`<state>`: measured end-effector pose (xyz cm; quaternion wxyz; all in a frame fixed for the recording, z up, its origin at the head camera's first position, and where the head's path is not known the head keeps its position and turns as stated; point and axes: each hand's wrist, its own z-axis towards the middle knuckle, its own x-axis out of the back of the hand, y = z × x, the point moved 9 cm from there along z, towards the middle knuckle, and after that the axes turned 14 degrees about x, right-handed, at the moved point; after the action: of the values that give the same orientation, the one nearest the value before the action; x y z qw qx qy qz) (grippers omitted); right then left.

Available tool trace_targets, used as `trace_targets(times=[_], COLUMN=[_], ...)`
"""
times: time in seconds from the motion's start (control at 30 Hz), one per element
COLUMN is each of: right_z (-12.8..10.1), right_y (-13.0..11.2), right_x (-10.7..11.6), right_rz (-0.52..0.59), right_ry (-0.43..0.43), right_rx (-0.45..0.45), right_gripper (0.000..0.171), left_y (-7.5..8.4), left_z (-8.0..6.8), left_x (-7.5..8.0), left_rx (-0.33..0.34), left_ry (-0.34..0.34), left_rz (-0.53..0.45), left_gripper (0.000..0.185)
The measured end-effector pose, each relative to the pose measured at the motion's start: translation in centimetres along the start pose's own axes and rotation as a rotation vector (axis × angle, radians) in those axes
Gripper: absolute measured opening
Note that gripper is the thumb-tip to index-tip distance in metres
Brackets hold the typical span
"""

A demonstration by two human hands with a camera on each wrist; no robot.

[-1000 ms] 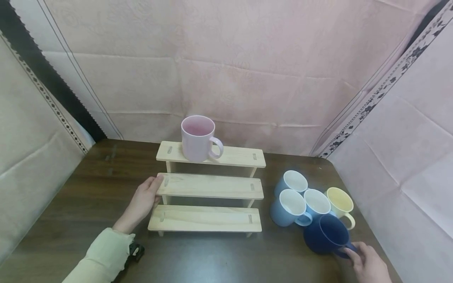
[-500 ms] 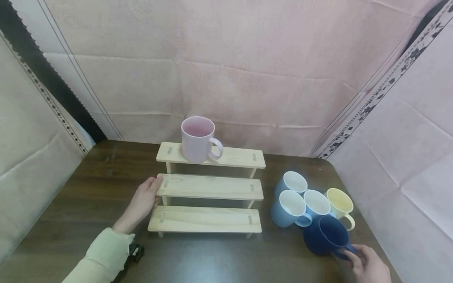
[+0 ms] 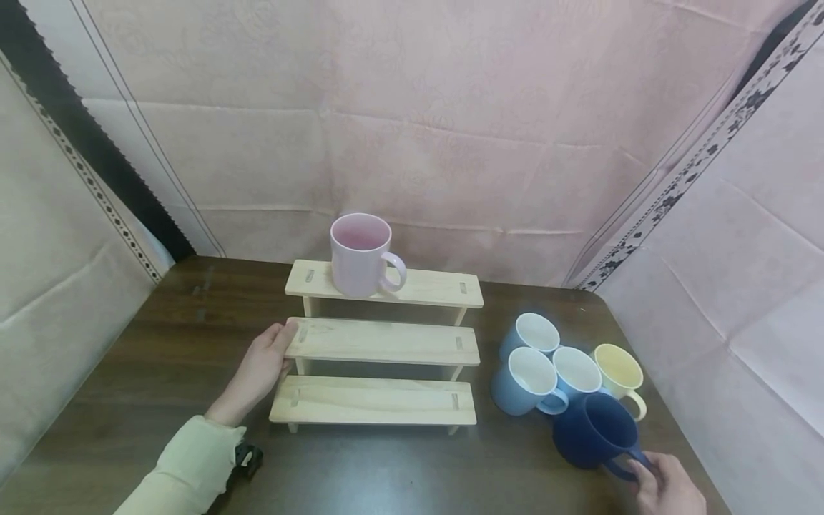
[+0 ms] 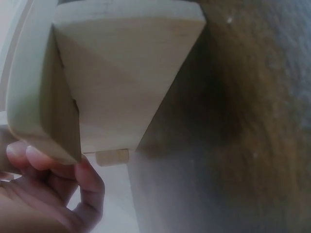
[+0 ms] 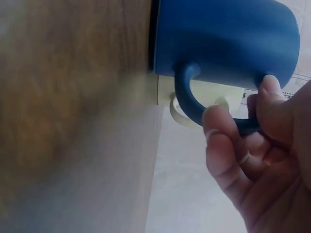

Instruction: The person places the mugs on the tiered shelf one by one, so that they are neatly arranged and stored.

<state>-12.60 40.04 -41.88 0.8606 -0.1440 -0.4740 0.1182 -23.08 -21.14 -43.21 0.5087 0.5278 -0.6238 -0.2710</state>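
Observation:
A three-step wooden stand (image 3: 383, 340) sits mid-table, with a pink mug (image 3: 360, 254) upright on its top step. My left hand (image 3: 283, 350) grips the left end of the middle step, thumb on top. In the left wrist view the left hand (image 4: 43, 160) curls its fingers under the stand's board (image 4: 121, 63). At the front right, my right hand (image 3: 644, 468) pinches the handle of a dark blue mug (image 3: 595, 429) that stands on the table. The right wrist view shows the right hand (image 5: 238, 111) with fingers and thumb round the handle of the dark blue mug (image 5: 223, 39).
Three light blue mugs (image 3: 531, 379) and a yellow mug (image 3: 619, 368) cluster right of the stand, touching the dark blue one. The dark wooden table (image 3: 161, 343) is hemmed in by pink cloth walls on the back and both sides. A small black object (image 3: 247, 458) lies by my left sleeve.
My right hand has slid slightly nearer along the dark blue mug's handle. The left hand, the stand and the other mugs have stayed put.

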Motion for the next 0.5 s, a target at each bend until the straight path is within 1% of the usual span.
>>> trace_targets(times=[0.1, 0.17, 0.23, 0.43, 0.5], right_z=[-0.1, -0.2, -0.1, 0.4, 0.4], right_y=[-0.3, -0.4, -0.4, -0.3, -0.5], right_x=[0.7, 1.1, 1.4, 2.0, 2.3], right_rz=[-0.007, -0.016, -0.022, -0.044, -0.046], right_ry=[0.081, 0.109, 0.105, 0.022, 0.03], right_rx=[0.039, 0.045, 0.036, -0.028, -0.034], right_gripper=[0.016, 0.016, 0.014, 0.01, 0.01], left_y=[0.0, 0.0, 0.0, 0.1, 0.0], left_z=[0.0, 0.0, 0.0, 0.1, 0.1], left_x=[-0.1, -0.1, -0.1, -0.1, -0.2], left_rx=[0.007, 0.008, -0.001, -0.014, -0.012], left_ry=[-0.003, -0.003, -0.005, -0.013, -0.013], left_rz=[-0.003, -0.003, -0.005, -0.012, -0.011], left_gripper=[0.057, 0.056, 0.054, 0.051, 0.052])
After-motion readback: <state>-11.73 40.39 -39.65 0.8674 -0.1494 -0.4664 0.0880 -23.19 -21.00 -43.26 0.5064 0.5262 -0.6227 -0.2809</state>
